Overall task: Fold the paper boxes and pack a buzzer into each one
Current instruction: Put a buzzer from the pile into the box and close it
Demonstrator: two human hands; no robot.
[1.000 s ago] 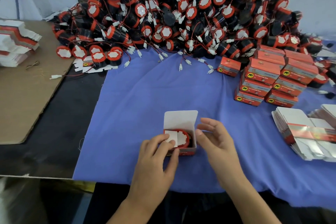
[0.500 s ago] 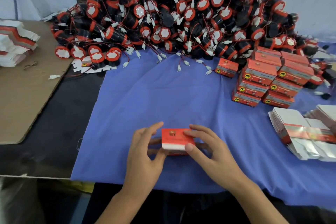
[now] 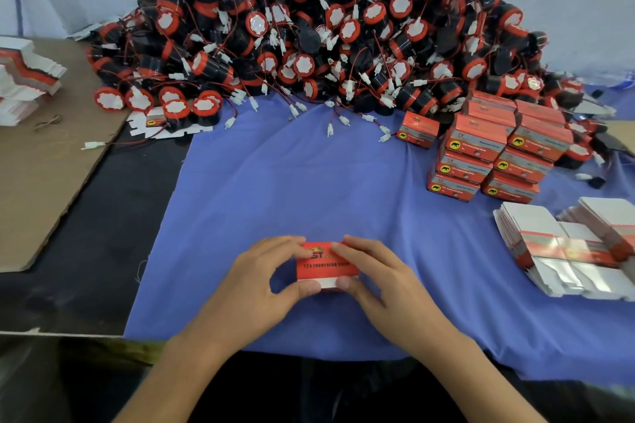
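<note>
red paper box (image 3: 326, 266) held closed on blue cloth (image 3: 309, 182), pinched at left end by left hand (image 3: 254, 288), at right end by right hand (image 3: 385, 285); buzzer pile (image 3: 309, 27) heaped behind.

Scene is lit evenly by soft, diffuse light from above. Shadows are kept faint, darkest under the left hand (image 3: 254, 288). Glare is seen on the glossy flat box blanks (image 3: 570, 251). Edges are bowed by wide-angle distortion. Bottom strip is underexposed. Fine print is slightly blurred.
</note>
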